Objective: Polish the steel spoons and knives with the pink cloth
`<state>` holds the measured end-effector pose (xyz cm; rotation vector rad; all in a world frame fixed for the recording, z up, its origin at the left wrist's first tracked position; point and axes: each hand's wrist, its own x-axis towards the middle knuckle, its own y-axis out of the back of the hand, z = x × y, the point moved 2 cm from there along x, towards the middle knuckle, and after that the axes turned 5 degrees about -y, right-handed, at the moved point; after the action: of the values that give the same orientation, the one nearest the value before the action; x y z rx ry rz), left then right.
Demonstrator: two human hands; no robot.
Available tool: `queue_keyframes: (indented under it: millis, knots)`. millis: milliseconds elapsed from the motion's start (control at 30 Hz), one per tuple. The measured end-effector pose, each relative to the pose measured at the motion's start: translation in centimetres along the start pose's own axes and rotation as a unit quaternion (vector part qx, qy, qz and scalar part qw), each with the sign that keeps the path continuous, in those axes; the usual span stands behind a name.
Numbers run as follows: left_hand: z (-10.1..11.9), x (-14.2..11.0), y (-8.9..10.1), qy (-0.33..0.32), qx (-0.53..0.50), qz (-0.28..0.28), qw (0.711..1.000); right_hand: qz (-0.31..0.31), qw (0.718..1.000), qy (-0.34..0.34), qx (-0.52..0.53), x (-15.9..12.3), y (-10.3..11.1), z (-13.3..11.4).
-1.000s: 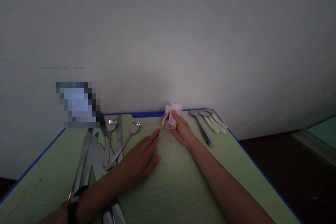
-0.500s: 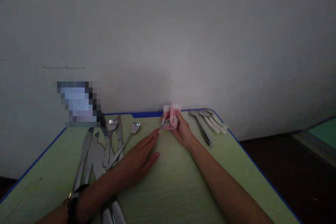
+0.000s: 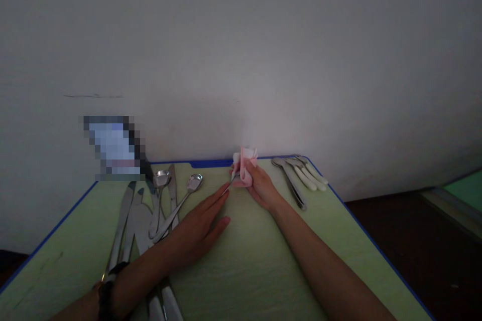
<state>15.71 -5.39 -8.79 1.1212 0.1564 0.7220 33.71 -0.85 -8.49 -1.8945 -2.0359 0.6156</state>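
My left hand (image 3: 201, 228) holds the thin handle of a piece of metal cutlery (image 3: 231, 181) along its fairly straight fingers, the thumb standing apart. The far end of that piece goes into a pink and white cloth (image 3: 246, 175), so its kind is hidden. Wrapped around the cloth and that end is my right hand (image 3: 261, 185), closed. Under and beside my left forearm lie several table knives (image 3: 122, 225). Two shiny spoons, one on the left (image 3: 161, 178) and one nearer my left hand (image 3: 195, 181), rest among them.
At the right back of the green table (image 3: 256, 261) lie stacked spoons (image 3: 289, 185) and several white-handled pieces of cutlery (image 3: 307, 175). A blurred-out device with a lit screen (image 3: 115, 148) leans at the left back. A wall (image 3: 241, 60) rises behind the table's blue edge.
The cloth and the fingers of my right hand have shifted slightly on the cutlery's end. My left hand keeps its hold; the view has moved a little.
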Motion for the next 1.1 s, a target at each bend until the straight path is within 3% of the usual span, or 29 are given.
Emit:
queue_keyframes:
  millis: [367,533,800,967,1100]
  knots:
    - [0.2,0.2,0.2,-0.005,0.011,-0.018,1.0,0.033,0.997,0.01,-0.075,0.6,0.6,1.1]
    - [0.2,-0.1,-0.2,-0.025,0.026,-0.012,0.999,0.095,0.995,0.018,0.017,0.7,0.4,0.8]
    - [0.3,0.0,-0.2,-0.08,0.026,-0.009,0.996,0.192,0.969,0.014,0.157,1.1,1.0,-0.1]
    - [0.7,0.2,0.3,-0.087,-0.012,0.003,0.996,0.185,0.962,0.003,0.199,1.1,1.2,-0.3]
    - [1.3,0.4,0.8,-0.064,-0.028,-0.024,0.997,0.13,0.977,-0.019,0.167,1.2,1.2,0.0]
